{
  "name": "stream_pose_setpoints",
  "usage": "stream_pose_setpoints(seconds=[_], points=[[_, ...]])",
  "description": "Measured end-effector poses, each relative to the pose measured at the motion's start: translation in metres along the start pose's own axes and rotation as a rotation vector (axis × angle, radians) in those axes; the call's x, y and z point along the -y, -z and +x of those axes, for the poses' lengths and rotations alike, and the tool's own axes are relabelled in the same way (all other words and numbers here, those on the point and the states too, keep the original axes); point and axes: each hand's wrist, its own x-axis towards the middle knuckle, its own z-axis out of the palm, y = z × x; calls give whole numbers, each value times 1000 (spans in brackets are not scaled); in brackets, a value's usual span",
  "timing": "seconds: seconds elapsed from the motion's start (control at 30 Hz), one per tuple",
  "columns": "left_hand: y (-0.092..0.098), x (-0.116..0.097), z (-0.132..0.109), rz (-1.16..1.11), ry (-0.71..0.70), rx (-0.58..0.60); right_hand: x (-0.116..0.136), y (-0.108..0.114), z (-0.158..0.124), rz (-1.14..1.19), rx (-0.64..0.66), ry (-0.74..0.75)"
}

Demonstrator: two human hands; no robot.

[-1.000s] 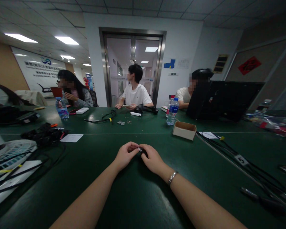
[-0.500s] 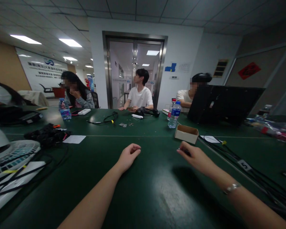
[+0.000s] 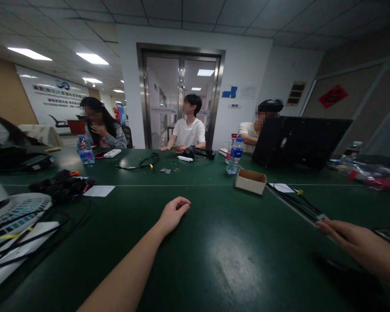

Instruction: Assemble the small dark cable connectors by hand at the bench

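My left hand (image 3: 174,215) rests on the green table, its fingers curled in and the thumb close to the index finger. The inside of that hand is hidden. Over at the right, my right hand (image 3: 354,238) is above the table beside a bundle of black cables (image 3: 307,208). Its fingers are pinched together, and whatever sits between the fingertips is too small or hidden to name. An open cardboard box (image 3: 250,182) stands beyond the two hands, right of the middle.
Water bottles (image 3: 235,157) stand behind the box, near a black monitor (image 3: 299,141). To the left are a white fan (image 3: 22,212), dark tangled gear (image 3: 63,186) and a paper sheet (image 3: 99,191). Several people sit across the table. A cable (image 3: 139,164) lies farther back.
My right hand has moved right and nearer to me, from in front of the cardboard box to beside the cables. My left hand stays in place. The view has shifted slightly.
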Motion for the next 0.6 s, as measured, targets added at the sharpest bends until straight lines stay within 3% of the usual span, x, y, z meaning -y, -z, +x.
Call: stream_pose_setpoints(seconds=[0.1,0.17,0.3,0.4,0.53,0.6], points=[[0,1,2,11,6,-3,-5,-5,2,114,231,-64],[0,1,2,15,11,3,-9,-11,4,129,258,-83],[-1,-7,-5,83,-13,21,-14,-19,4,143,224,-51],[-8,-18,-15,333,-179,91,-9,-20,2,167,200,-71],[-21,-29,-26,634,-385,274,0,-19,-1,134,260,-29],[-24,-31,-27,666,-394,315,-1,-19,-1,41,111,0]])
